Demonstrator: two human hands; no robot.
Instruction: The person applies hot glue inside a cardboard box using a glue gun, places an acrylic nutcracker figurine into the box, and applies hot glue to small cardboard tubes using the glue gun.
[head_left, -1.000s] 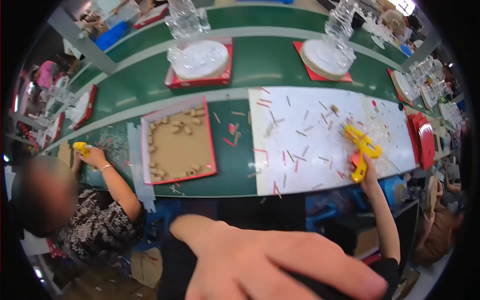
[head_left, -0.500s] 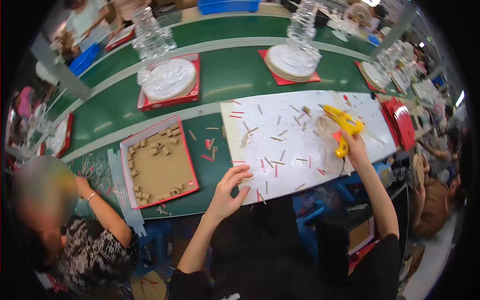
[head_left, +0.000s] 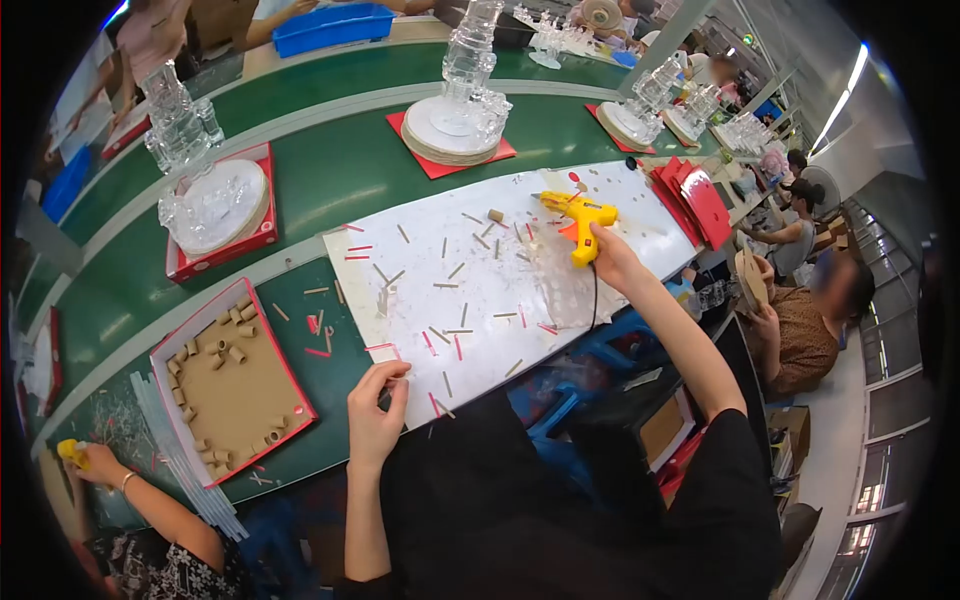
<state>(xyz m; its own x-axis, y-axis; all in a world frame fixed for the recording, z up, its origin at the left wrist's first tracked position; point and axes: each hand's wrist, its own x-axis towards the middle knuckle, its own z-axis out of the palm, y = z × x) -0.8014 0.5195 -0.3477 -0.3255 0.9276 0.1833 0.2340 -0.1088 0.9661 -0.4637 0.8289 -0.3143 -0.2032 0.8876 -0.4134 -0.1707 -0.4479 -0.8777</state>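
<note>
My right hand (head_left: 612, 262) grips the handle of a yellow hot glue gun (head_left: 578, 210) above the right part of a white board (head_left: 480, 290). The nozzle points up and to the left, and a dark cord hangs below the handle. At the board's near left edge is my left hand (head_left: 378, 410), its fingers curled and the thumb close to the fingertips; whatever they pinch, if anything, cannot be made out. Red and tan strips (head_left: 460, 347) lie scattered over the board. One short cardboard tube (head_left: 496, 215) rests near the nozzle.
Left of the board, a red-edged box (head_left: 245, 400) holds several cardboard tubes. Beside it lie clear glue sticks (head_left: 185, 460) and a co-worker's hand with a yellow tool (head_left: 72, 452). Clear stacked pieces on round bases (head_left: 455, 130) stand on the green conveyor. Red folders (head_left: 700, 200) lie right.
The camera view has swung to the right, so the scene sits further left. My left hand's fingers have drawn closer together. The glue gun stays in my right hand.
</note>
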